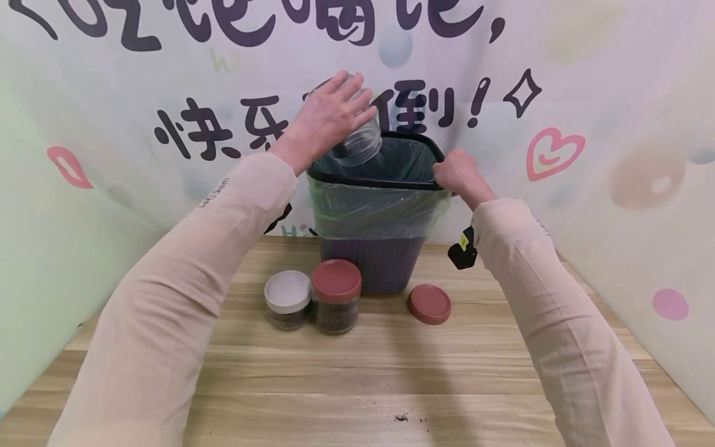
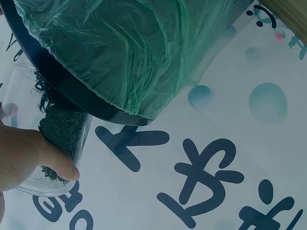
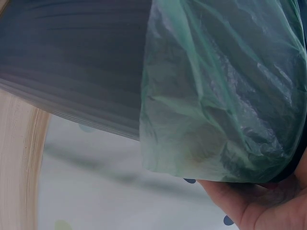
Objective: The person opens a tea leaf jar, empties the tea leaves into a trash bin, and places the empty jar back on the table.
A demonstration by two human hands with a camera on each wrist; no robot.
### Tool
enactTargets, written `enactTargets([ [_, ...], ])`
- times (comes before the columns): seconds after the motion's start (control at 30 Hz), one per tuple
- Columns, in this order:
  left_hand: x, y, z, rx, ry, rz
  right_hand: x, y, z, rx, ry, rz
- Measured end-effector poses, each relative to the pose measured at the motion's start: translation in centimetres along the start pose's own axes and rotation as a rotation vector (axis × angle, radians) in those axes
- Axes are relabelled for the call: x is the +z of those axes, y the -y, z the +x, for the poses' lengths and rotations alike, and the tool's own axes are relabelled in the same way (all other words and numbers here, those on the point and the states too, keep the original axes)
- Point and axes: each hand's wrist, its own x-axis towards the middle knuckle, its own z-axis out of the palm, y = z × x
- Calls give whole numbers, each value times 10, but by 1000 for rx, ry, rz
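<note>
Jar [image 1: 364, 144] tilts over bin [image 1: 391, 264] behind lidded jars [image 1: 336, 292].

In the upper middle of the head view, the left hand [image 1: 329, 118] hides much of the clear jar [image 1: 364, 146] and part of the wall lettering [image 1: 410, 105], whose top line is cut by the upper edge. The fingertips of the right hand [image 1: 459, 171] cannot be seen. The red-lidded jar [image 1: 336, 295] covers the lower left of the bin [image 1: 385, 264]. Dark specks [image 1: 401, 418] at bottom centre are too small to identify. The left sleeve [image 1: 179, 267] and right sleeve [image 1: 536, 298] leave through the bottom edge. The left wrist view crops the left hand at its left edge; the right wrist view crops the right hand at lower right.
</note>
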Motion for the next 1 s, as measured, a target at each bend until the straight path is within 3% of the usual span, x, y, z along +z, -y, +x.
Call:
enactTargets([
  [0.47, -1, 0, 3, 145, 43, 14, 0, 1, 0, 6, 16, 17],
  [0.67, -1, -1, 4, 153, 86, 41, 1, 0, 0, 3, 5, 14],
  [1.0, -2, 0, 5, 140, 94, 63, 1, 0, 1, -6, 0, -2],
])
